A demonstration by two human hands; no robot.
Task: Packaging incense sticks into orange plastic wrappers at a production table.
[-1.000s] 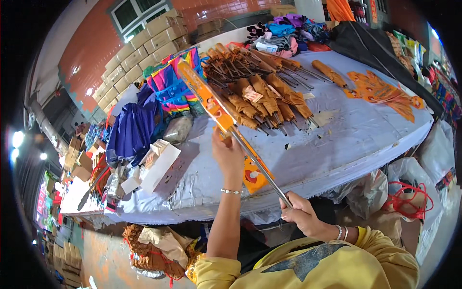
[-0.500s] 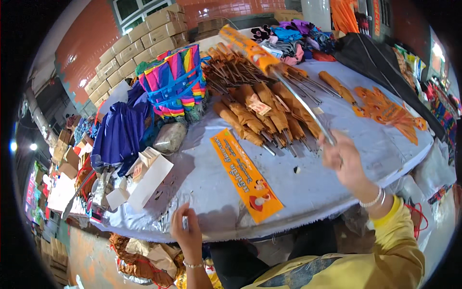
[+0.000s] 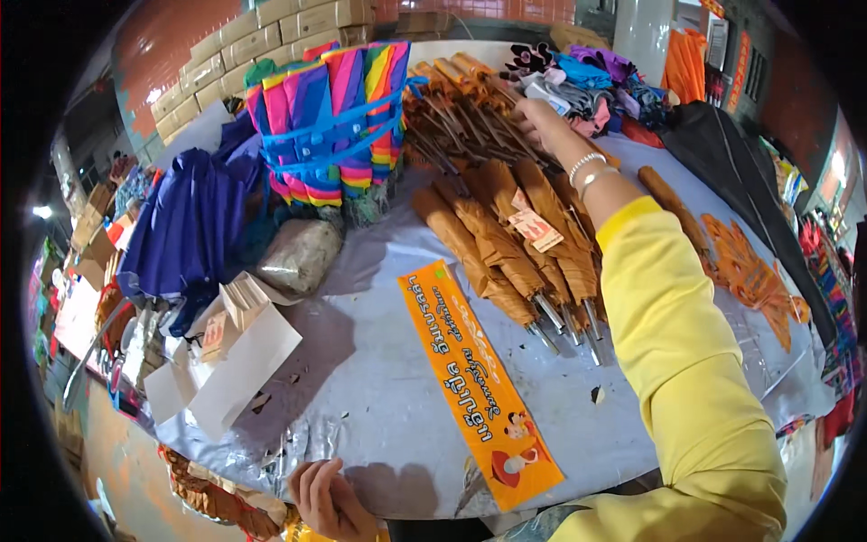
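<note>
My right hand [image 3: 540,126] reaches to the far side of the table, its fingers closed round the shaft of a folded orange umbrella at the heap of umbrellas [image 3: 461,122]. The fingertips are partly hidden. Nearer lies a bundle of brown-orange folded umbrellas [image 3: 492,235], metal shafts toward me, with a printed paper tag [image 3: 536,226] on top. A long flat orange printed sleeve [image 3: 483,384] lies in front of me. By the near edge rests my left hand [image 3: 330,501], fingers loosely curled together, with nothing visible in them.
Rainbow-striped umbrellas tied with blue straps [image 3: 334,135] stand at the back left. Beside them are purple cloth [image 3: 194,226], a wrapped packet [image 3: 302,253] and an open white box [image 3: 239,361]. Orange sleeves [image 3: 754,275] and a black cover [image 3: 731,163] lie to the right.
My right hand has carried the orange-sleeved umbrella away from me onto the far heap. My left hand has dropped lower in view. The view has shifted, bringing the table closer.
</note>
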